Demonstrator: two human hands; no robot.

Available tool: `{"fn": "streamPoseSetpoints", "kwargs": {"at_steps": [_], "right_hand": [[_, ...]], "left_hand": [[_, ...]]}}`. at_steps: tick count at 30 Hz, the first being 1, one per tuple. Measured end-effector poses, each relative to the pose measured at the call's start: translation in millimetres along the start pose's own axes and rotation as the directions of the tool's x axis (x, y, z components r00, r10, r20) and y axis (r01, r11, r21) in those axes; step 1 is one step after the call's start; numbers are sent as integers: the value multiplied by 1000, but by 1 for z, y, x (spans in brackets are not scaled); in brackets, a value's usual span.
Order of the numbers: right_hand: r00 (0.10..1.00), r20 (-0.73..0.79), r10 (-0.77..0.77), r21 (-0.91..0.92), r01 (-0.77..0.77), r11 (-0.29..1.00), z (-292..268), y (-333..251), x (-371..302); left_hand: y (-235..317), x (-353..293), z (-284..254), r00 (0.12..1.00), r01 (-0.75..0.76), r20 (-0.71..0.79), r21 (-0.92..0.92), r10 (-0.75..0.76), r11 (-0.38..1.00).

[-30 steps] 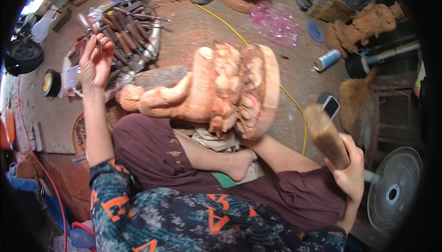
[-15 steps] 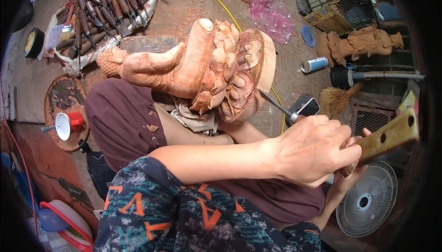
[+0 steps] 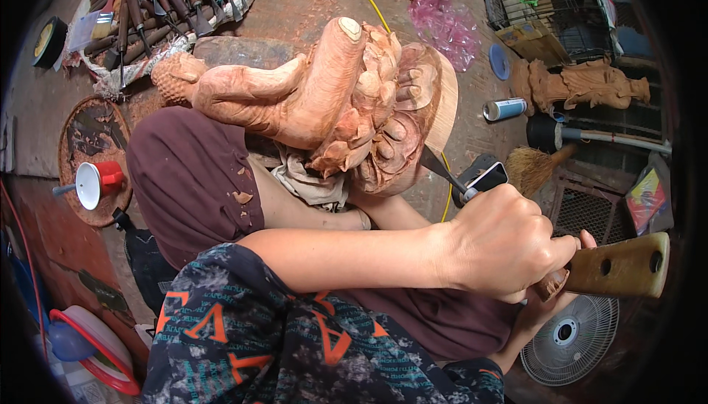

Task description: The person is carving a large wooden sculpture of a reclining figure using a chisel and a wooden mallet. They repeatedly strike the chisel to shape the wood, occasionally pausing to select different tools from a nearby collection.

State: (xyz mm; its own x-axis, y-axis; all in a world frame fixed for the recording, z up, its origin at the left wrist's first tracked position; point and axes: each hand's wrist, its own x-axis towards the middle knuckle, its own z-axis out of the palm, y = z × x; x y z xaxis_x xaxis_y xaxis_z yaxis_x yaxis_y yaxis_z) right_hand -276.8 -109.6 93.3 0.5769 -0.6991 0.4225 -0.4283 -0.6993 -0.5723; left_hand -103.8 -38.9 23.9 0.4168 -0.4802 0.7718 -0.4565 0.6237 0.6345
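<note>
The carved wooden figure (image 3: 243, 101) lies on its side near 11 to 12 o'clock of the view, just beyond the seated person's trousered knee (image 3: 188, 175), with a pale cloth (image 3: 317, 186) bunched along its near side. It could roll or slide under a hard blow, since its rounded body seems braced mostly by lap and cloth. Its long axis runs close to a 9-to-3 line: knobbly head (image 3: 177, 78) toward 9, round base (image 3: 446, 105) toward 3, a thick bent part with a pale end rising toward 12

The yellow-brown mallet (image 3: 619, 265) could glance off the butt of the chisel (image 3: 446, 173) and catch the left hand (image 3: 509, 238), because all three crowd together. Its long axis also lies near 9 to 3, free end at 3. The right hand (image 3: 554, 306) seems closed round it, most fingers hidden

The left hand is clenched round the chisel, which could skid off the curved rim and score the carved petals (image 3: 346, 146) if the edge bites poorly. Its blade points between 10 and 11 o'clock; whether it touches the base I cannot tell
</note>
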Motion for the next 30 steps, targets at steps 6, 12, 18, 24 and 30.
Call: {"fn": "streamPoseSetpoints", "kwargs": {"at_steps": [6, 12, 18, 24, 30], "right_hand": [[999, 25, -47, 33, 47, 998, -4, 2, -1], [1000, 2, -3, 130, 3, 992, -5, 5, -3], [995, 43, -87, 109, 82, 991, -12, 11, -3], [994, -48, -94, 86, 98, 991, -13, 12, -5], [980, 75, -183, 154, 170, 973, -5, 7, -2]], "left_hand": [[1, 0, -4, 1000, 10, 13, -37, -10, 999], [1, 1, -6, 1000, 7, -11, -61, -8, 998], [-3, 8, 1, 991, 46, -121, -40, -50, 998], [-6, 16, -4, 993, 77, 89, 45, -80, 996], [0, -17, -1, 996, -65, -59, -39, 62, 997]]}}
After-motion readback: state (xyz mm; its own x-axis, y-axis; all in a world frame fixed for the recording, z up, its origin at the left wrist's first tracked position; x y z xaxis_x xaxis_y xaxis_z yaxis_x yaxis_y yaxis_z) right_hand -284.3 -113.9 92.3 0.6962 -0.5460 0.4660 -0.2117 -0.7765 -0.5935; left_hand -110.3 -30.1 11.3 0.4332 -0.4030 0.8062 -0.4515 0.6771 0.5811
